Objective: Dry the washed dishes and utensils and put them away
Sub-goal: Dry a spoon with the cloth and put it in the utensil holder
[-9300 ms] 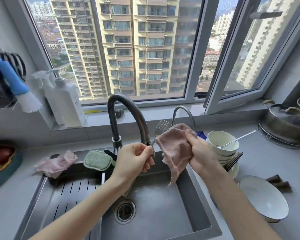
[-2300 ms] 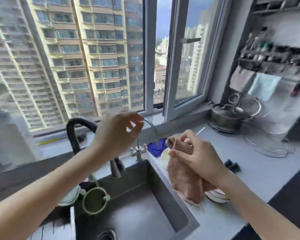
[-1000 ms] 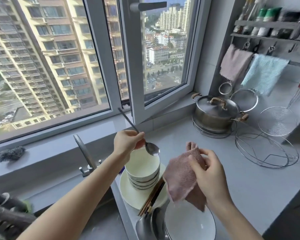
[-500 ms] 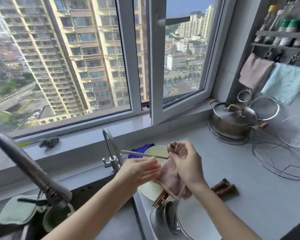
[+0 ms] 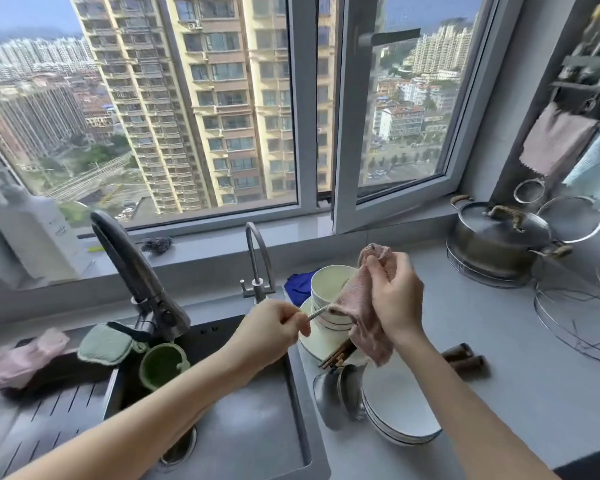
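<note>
While in cloth (image 5: 356,301) (right hand (image 5: 397,299)), spoon (image 5: 317,312).

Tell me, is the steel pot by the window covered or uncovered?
Covered: a lid sits flat on the pot, its handle on top.

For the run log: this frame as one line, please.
phase: drying | left hand: pinches metal utensil by handle | right hand: grips pink cloth wrapped over utensil's far end | stacked bowls: on plate
</note>
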